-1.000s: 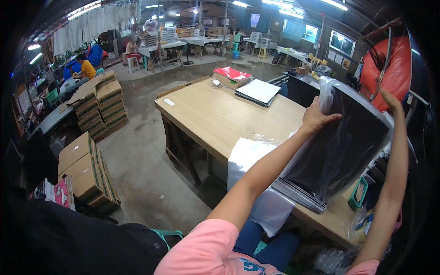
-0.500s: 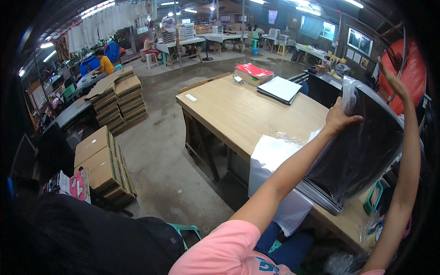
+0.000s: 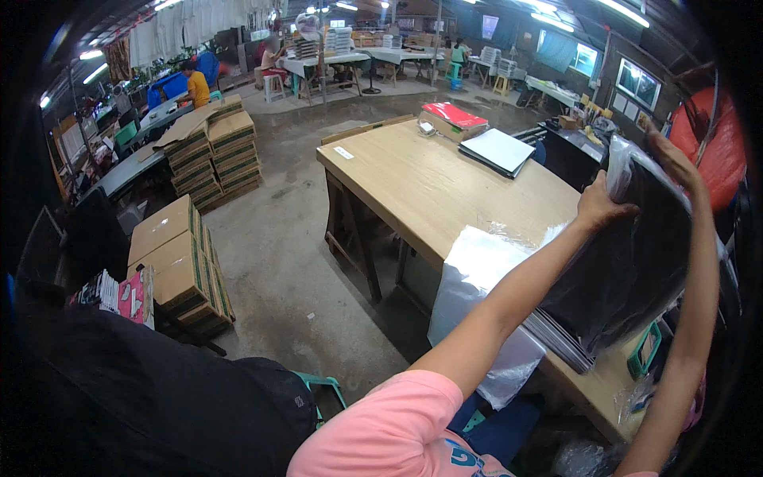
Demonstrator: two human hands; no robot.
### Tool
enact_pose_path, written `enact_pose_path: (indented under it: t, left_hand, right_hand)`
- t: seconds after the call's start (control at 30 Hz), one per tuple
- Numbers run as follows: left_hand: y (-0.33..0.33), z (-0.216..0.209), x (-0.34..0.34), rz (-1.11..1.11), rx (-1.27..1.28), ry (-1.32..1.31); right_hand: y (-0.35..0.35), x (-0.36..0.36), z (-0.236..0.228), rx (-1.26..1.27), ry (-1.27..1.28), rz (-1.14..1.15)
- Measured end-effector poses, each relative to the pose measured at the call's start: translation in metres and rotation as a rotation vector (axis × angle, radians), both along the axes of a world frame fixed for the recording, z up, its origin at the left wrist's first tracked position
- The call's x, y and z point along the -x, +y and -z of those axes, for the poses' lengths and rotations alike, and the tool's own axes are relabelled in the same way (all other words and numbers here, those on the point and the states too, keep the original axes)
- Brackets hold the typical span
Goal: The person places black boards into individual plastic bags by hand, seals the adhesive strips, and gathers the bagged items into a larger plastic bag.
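Note:
A large black panel point(image 3: 628, 262) in a clear plastic sleeve stands tilted up at the right end of the wooden table point(image 3: 397, 179). My left hand point(image 3: 602, 208) grips its upper left edge, thumb on the near face, the other fingers partly hidden behind the plastic. At the panel's upper right edge is my right hand point(image 3: 674, 163), its fingers stretched out; whether it touches the plastic I cannot tell. Beneath the panel lies a stack of dark flat boards point(image 3: 560, 340). Clear plastic sleeves point(image 3: 485, 278) are spread under my left forearm and hang over the table's front edge.
A green basket point(image 3: 645, 350) sits by my right forearm. Farther back on the table are a white-topped black folder point(image 3: 499, 149) and a box with a red packet point(image 3: 455, 115). Cardboard boxes point(image 3: 171, 246) stand on the left. A person in yellow point(image 3: 195, 86) sits beyond.
My right hand has come in a little toward the panel's upper edge. The left hand keeps its grip. The whole view has shifted slightly.

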State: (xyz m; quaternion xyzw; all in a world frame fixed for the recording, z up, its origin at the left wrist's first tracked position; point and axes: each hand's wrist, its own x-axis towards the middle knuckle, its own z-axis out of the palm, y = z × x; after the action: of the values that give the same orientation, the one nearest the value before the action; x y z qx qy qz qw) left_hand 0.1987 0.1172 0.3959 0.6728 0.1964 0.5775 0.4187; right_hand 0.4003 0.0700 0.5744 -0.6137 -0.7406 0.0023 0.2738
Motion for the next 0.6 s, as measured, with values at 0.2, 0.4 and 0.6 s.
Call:
enact_pose_path:
  t: [0.2, 0.4, 0.6]
  left_hand:
    - [-0.01, -0.001, -0.003, 0.015, 0.019, 0.05]
    - [0.015, 0.008, 0.009, -0.049, -0.003, 0.07]
    - [0.004, 0.006, 0.007, 0.056, -0.008, 0.032]
  right_hand:
    - [-0.076, -0.048, 0.001, 0.204, -0.113, 0.37]
    - [-0.107, -0.03, 0.1, -0.966, -0.585, 0.435]
    - [-0.191, -0.123, 0.195, -0.765, 1.311, 0.241]
